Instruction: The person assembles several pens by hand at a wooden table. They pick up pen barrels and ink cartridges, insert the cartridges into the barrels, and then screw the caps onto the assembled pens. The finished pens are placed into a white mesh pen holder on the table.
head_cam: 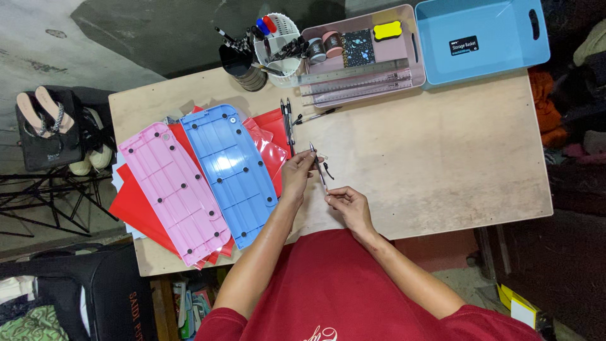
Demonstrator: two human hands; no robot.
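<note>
Dark metal compass [319, 169] was held just above the wooden table [442, 158] between both hands — long axis running up-and-away from the body — left hand [297, 173] pinching its upper end, right hand [347, 203] pinching the lower end, fingers pressed together.

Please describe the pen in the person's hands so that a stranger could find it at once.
On the wooden table, right of the blue board, both hands meet. The left hand and right hand hold a slim dark pen; the other pens lie untouched.
</note>
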